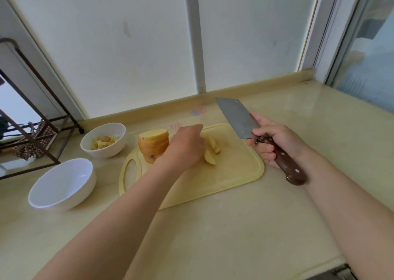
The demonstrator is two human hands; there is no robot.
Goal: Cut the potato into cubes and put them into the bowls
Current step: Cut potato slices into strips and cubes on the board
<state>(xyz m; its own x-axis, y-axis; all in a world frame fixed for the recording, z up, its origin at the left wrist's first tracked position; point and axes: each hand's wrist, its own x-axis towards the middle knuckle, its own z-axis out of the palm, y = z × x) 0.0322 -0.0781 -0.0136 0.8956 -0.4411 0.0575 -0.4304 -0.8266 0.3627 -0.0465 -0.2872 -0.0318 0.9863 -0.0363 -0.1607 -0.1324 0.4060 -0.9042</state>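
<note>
Pale yellow cut potato strips (211, 152) run near-far beside L hand (185, 145), fingers hidden; R hand (275, 143) clamps steel wood-handled cleaver (236, 117) to the right.

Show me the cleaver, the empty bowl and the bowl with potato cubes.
cleaver (238, 116), head view, flat of the blade.
empty bowl (64, 184), head view, inner wall.
bowl with cubes (106, 151), head view, outer wall.
</note>
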